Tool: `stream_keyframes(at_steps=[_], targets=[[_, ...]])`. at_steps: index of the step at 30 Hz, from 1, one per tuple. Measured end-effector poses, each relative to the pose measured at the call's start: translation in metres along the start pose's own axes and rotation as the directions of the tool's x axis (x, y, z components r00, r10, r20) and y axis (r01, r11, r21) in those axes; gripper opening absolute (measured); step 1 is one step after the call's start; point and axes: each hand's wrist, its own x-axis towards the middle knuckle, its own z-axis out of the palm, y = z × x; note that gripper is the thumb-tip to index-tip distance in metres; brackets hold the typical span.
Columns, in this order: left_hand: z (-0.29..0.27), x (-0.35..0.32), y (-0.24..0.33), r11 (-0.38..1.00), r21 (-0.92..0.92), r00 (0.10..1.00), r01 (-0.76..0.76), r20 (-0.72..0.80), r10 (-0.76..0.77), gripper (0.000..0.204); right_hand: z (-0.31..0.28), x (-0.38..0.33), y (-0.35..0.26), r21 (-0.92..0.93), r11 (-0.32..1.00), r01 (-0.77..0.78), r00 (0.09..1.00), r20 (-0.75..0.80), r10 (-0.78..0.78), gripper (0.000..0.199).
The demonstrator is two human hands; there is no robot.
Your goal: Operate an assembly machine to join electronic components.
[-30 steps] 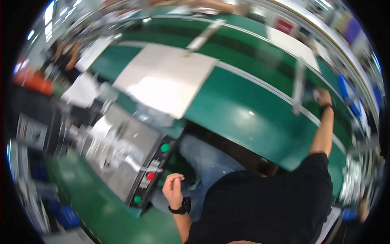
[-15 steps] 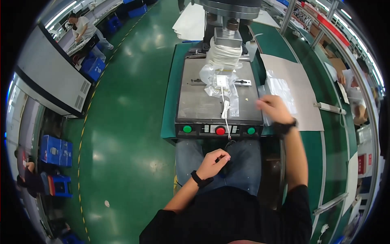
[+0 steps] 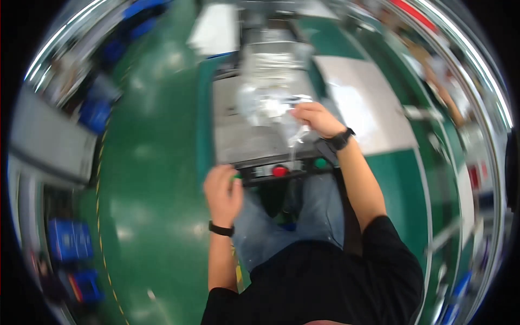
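My left hand (image 3: 222,192) rests at the left end of the press's front panel, beside the left green button (image 3: 237,176); its thumb is apart from the fingers and nothing shows in it. Over the right half of the metal work plate (image 3: 254,142) is my right hand (image 3: 320,120), fingers drawn together at the clear plastic film (image 3: 292,129). What they pinch is lost in the blur. A white adapter (image 3: 272,108) lies on the film below the cloth-wrapped press head (image 3: 271,67). Its white cable (image 3: 294,154) runs down across the front panel.
A red button (image 3: 279,171) and a right green button (image 3: 321,163) sit on the front panel. At the right, clear plastic bags (image 3: 349,111) lie on a beige board (image 3: 379,97). White sheets (image 3: 215,30) stand behind the press at the left. Green floor (image 3: 157,179) extends leftward.
My left hand has moved up and left from my lap to the left green button. My right hand has gone from the plate's right edge inward to the film. The view has shifted and blurred.
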Motion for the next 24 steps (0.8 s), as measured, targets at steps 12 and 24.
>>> stream_keyframes(at_steps=[12, 24], targets=[[0.068, 0.050, -0.011, 0.841, 0.527, 0.989, -0.122, 0.134, 0.060, 0.045, -0.159, -0.559, -0.070, -0.366, 0.654, -0.662, 0.313, -0.928, -0.203, 0.025], [0.062, 0.052, -0.024, 0.888, 0.451, 0.971, -0.085, 0.236, -0.027, 0.047, -0.287, -0.713, 0.128, 0.188, 0.224, -0.956, -0.222, -0.966, -0.136, 0.034]])
